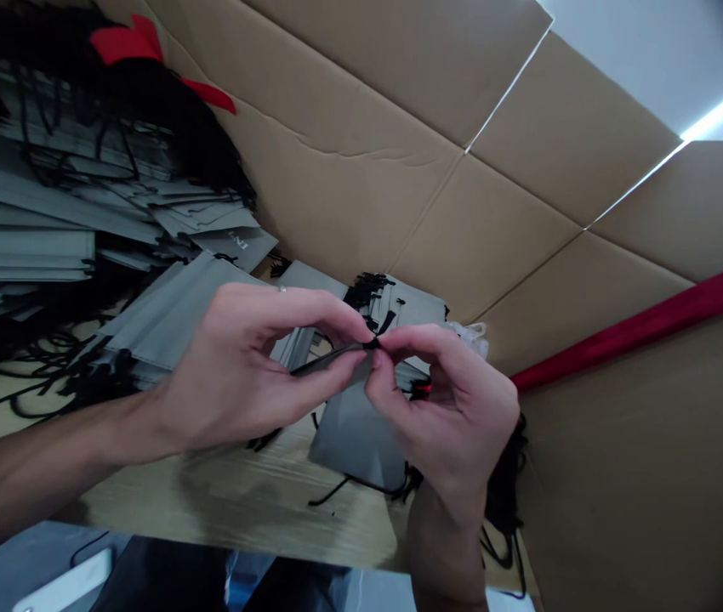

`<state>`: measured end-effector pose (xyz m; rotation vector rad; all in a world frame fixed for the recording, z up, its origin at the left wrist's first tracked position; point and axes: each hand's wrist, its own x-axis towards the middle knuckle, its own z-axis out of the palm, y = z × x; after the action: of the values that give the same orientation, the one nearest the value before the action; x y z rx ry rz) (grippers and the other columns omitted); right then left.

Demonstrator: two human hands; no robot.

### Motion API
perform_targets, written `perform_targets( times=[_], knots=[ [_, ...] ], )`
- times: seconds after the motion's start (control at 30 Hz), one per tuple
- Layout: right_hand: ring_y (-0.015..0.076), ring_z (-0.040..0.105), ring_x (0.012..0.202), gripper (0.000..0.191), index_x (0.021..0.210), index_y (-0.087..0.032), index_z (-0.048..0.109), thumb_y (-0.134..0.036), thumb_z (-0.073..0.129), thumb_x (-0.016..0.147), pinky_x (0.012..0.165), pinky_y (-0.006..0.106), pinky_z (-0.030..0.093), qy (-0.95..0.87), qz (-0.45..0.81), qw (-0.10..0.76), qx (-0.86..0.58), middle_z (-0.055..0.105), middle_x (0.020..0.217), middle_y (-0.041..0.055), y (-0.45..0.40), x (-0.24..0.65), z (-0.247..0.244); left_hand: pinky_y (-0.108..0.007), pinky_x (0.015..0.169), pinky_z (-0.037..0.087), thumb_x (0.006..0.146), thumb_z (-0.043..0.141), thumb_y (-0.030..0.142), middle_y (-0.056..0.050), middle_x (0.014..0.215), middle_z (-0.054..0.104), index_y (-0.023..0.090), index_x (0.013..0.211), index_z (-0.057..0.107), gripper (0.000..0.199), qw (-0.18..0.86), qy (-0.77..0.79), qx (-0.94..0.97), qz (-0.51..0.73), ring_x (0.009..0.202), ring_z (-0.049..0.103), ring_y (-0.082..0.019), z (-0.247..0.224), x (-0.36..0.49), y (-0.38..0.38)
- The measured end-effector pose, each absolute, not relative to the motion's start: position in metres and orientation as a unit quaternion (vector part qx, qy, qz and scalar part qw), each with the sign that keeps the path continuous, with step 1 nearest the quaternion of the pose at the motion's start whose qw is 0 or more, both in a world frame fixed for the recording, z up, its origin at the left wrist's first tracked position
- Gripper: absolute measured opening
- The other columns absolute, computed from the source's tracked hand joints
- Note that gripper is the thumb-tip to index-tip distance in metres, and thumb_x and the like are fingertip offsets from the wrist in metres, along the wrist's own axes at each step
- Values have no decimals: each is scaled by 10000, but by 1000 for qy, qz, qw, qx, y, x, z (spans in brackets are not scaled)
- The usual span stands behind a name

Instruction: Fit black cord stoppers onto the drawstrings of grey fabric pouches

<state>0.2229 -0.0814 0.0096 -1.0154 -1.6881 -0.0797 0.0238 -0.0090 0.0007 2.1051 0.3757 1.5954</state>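
Thumb and forefinger of my left hand [253,365] are closed on a thin black cord [329,360]. My right hand [447,399] pinches the same cord just to the right, at a small dark knot or lump [372,343]. Both sets of fingertips nearly touch, and they cover part of the cord. Beneath the hands is a flat grey pouch [358,438] with black cord at its lower edge. Whether the pinched cord belongs to that pouch is hidden. Behind the fingers lie more grey pouches [416,297] with black cord ends.
Stacks of grey pouches [23,255] with tangled black cords fill the left side, topped by red strips [125,42]. Cardboard walls [349,110] enclose the back and right of the wooden table [240,501]. A dark red band [642,323] crosses the right wall.
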Motion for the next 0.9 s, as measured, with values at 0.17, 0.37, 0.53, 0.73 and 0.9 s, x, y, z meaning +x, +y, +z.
perform_targets(
  times=[0.17,0.37,0.53,0.73,0.9],
  knots=[
    [111,775,843,170,1046,-220,785,-55,752,1020,825,260,685,-731,-77,517,-439,823,955,-30,-86,219,17,-274,811,682,1020,856,173,18,1042,885,250,1056,806,99,155,138,787,582,926,848,-144,2,22,-11],
    [133,807,890,161,1010,-207,772,-73,703,1066,862,267,700,-746,-120,478,-448,842,947,-7,-88,215,20,-247,780,653,1063,792,190,29,1006,884,258,1094,779,76,93,164,808,558,888,860,-147,0,20,-13],
    [120,776,828,182,984,-215,769,-46,703,991,795,257,678,-749,-63,492,-439,825,925,-23,-85,217,17,-242,665,571,963,818,195,65,875,849,252,957,793,63,171,171,795,556,738,780,-101,3,20,-12],
    [133,778,816,212,983,-243,800,-57,769,886,755,271,652,-735,93,516,-429,830,925,-44,-84,224,18,-193,652,610,833,763,106,59,792,805,236,875,810,144,383,155,768,489,709,745,-109,10,18,-7],
    [113,775,757,216,963,-246,822,-60,788,858,726,236,646,-715,156,507,-456,835,878,-64,-84,230,21,-196,661,608,868,790,143,44,816,830,230,908,845,110,382,154,790,454,723,765,-120,15,14,-3]
  ],
)
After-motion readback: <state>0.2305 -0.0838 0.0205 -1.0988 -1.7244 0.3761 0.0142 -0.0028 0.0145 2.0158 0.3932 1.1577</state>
